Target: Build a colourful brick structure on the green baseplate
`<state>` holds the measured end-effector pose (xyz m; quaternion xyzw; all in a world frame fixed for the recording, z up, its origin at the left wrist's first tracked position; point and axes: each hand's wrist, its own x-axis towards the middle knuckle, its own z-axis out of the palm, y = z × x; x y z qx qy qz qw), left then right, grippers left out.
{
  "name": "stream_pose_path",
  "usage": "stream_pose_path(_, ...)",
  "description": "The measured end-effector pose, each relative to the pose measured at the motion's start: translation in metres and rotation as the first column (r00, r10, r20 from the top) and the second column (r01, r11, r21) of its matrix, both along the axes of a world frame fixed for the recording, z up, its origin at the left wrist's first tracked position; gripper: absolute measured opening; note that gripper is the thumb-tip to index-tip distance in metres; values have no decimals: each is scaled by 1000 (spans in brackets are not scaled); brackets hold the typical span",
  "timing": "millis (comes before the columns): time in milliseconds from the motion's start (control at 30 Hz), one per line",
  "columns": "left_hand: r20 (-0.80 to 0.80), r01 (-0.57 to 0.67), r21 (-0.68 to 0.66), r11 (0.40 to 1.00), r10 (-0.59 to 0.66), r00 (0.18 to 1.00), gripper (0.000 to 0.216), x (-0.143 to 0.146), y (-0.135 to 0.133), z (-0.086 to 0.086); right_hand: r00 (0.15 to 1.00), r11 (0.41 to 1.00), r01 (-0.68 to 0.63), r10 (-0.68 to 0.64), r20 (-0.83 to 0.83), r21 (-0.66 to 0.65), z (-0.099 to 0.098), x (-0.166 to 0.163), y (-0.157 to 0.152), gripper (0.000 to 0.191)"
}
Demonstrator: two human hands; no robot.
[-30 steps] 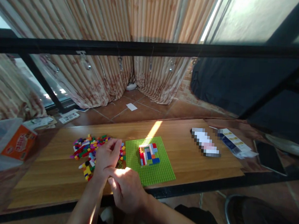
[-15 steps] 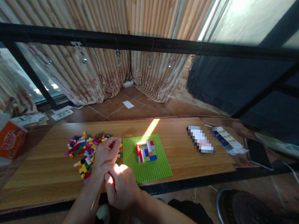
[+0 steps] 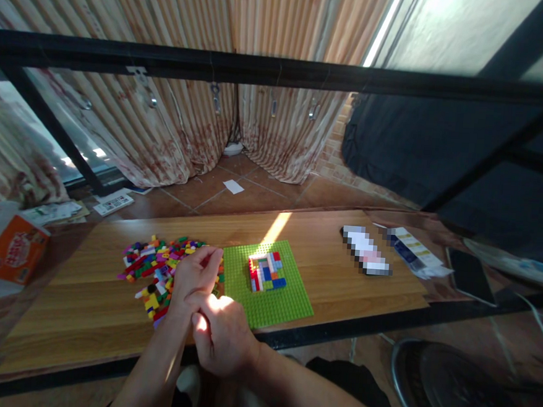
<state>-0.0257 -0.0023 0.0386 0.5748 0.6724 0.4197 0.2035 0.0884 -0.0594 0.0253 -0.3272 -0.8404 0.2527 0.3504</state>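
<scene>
My left hand (image 3: 196, 274) hangs above the near right side of a heap of mixed toy bricks (image 3: 148, 266). Its fingers are curled and pressed together; anything between them is hidden. Across the left wrist lies my right hand (image 3: 225, 336), closed around it, with sunlight on the knuckles. Just right of the hands is a green baseplate (image 3: 290, 298). On it stands a small, roughly square build of bricks (image 3: 266, 272) in red, white, blue and other colours, with both hands apart from it.
The wooden table (image 3: 78, 301) carries a pixelated phone (image 3: 365, 250) on the right. Beyond it are a leaflet (image 3: 417, 254) and a dark tablet-like device (image 3: 471, 276). An orange-labelled box (image 3: 12, 250) stands left, a round fan-like object (image 3: 449, 389) lower right. A black bar (image 3: 281, 71) crosses ahead.
The view has tipped slightly, so the bar and table sit a little higher in the picture. Both hands keep the same clasped pose, and the bricks look unchanged.
</scene>
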Motion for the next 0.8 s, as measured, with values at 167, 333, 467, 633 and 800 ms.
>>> stream_pose_path(167, -43, -18, 20, 1000, 19, 999, 28, 0, 2, -3, 1000, 1000, -3, 3, 2, 1, 0, 0, -1, 26)
stream_pose_path(333, -46, -11, 4, 1000, 11, 999, 27, -1, 3, -4, 1000, 1000, -2, 2, -15, -1, -2, 1, -1, 24)
stream_pose_path(467, -47, -18, 17, 1000, 19, 999, 28, -1, 1, -3, 1000, 999, -18, 17, -10, -35, 1, 2, -2, 25)
stream_pose_path(633, -71, -2, 52, 999, 5, 997, 28, -2, -2, -1, 998, 997, -29, 25, -52, -74, 2, 2, -4, 25)
stream_pose_path(800, -100, -15, 71, 997, 22, 995, 28, -4, -3, -1, 997, 993, -46, 38, -74, -110, -1, 1, -6, 23)
